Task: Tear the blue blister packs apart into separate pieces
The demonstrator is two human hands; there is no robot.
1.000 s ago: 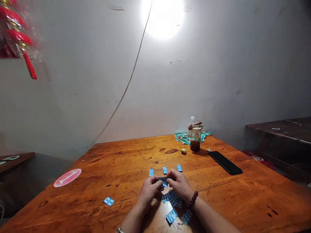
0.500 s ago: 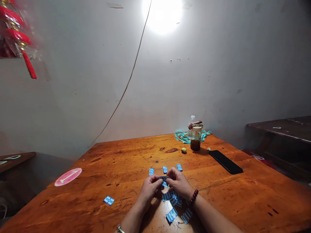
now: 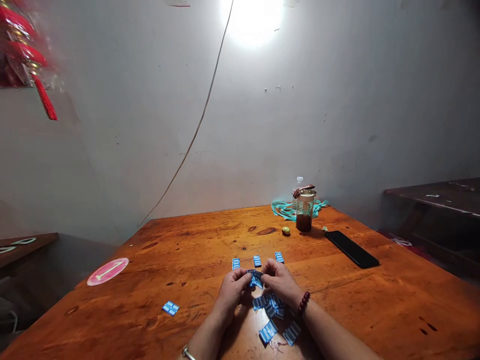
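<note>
Small blue-and-white pieces (image 3: 255, 278) are held between my left hand (image 3: 230, 295) and my right hand (image 3: 282, 285), with the thumbs and fingertips of both closed on them. Just below my hands lies a loose pile of similar pieces (image 3: 273, 305). Two more, a piece (image 3: 268, 331) and another (image 3: 291, 332), rest nearer the front edge. Beyond my fingers a row of three small stacks stands on the wood: left (image 3: 236, 263), middle (image 3: 257, 260) and right (image 3: 278, 257). One flat piece (image 3: 171, 308) lies apart to the left.
On the wooden table (image 3: 202, 240) are a pink round sign (image 3: 108, 271) at the left, a black phone (image 3: 351, 249) at the right, a jar of dark liquid (image 3: 304, 215), a small yellowish object (image 3: 286, 231) and turquoise ribbon (image 3: 283, 210) at the back.
The view has shifted slightly. Between my fingertips the held blue-and-white pieces now look more spread and show more of their faces. Both hands stay close together.
</note>
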